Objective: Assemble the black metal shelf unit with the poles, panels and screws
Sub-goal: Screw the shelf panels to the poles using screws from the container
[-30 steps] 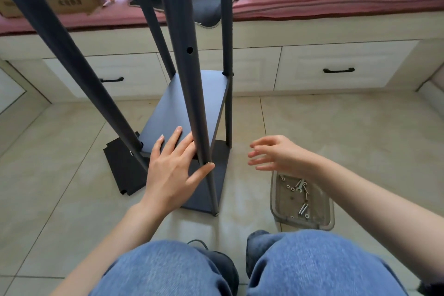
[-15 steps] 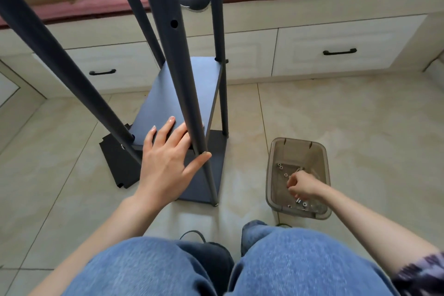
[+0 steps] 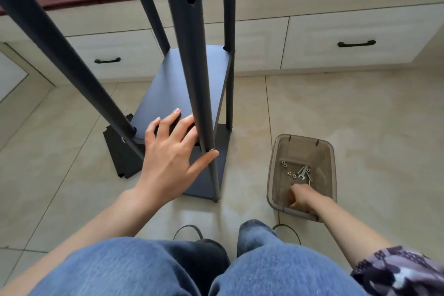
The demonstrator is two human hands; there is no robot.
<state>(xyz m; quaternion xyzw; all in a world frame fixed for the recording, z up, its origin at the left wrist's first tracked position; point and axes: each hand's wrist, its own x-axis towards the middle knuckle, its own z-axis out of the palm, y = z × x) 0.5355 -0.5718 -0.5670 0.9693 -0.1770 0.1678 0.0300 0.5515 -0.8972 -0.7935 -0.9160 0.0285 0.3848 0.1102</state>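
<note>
Spreading left hand [image 3: 168, 158] flat on panel [image 3: 182, 86], right hand [image 3: 301, 199] curled in tray [image 3: 278, 151], grasp unclear

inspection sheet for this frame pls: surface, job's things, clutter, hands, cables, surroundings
Surface: beige tiled floor.
Job's things: shelf unit upright, four poles, a panel mounted above the base panel; loose black panel flat on the floor under its left side; clear plastic bin holding nuts and a small wrench.
Clutter: nothing seen on the floor.
Hands: left hand flat on the mounted panel, thumb against the near pole; right hand curled inside the bin, contents of its grip hidden.
Cables: thin dark loops by the feet.
Surroundings: white drawers, red bench cushion, cardboard box.
</note>
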